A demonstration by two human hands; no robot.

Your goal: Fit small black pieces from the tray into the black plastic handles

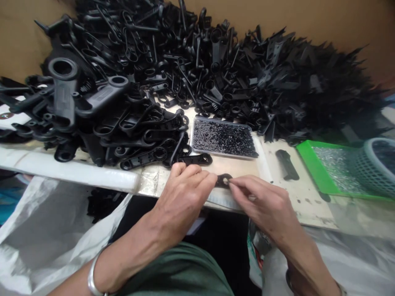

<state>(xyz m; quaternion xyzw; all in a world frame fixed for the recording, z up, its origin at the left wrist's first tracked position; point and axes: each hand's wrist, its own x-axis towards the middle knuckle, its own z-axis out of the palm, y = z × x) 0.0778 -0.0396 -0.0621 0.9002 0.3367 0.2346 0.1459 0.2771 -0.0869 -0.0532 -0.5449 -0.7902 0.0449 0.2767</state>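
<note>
My left hand's (185,197) fingers close on a black part (222,180) over the tabletop's (243,166) near edge; right hand's (265,201) fingers pinched shut at its ring end, contents unclear. Beyond: tray (225,155), heaped parts (191,61).

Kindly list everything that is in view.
Plastic parts: many, black, back and left
Held part: one, black, front centre
Clear tray: one, transparent, centre
Small pieces: many, dark, in clear tray
Green tray: one, green, right
Lone part: one, black, between trays
Shiny pieces: many, silvery, in green tray
Basket: one, bluish, far right
Table: one, pale, middle
Wall: one, brown, behind
Wrapped strip: one, white, left table edge
Sheeting: two areas, whitish, lower corners
Bracelet: one, silver, bottom left
Wristband: one, dark, bottom right
Garment: one, green, bottom centre
Left hand: one, bare, centre
Right hand: one, bare, centre right
</note>
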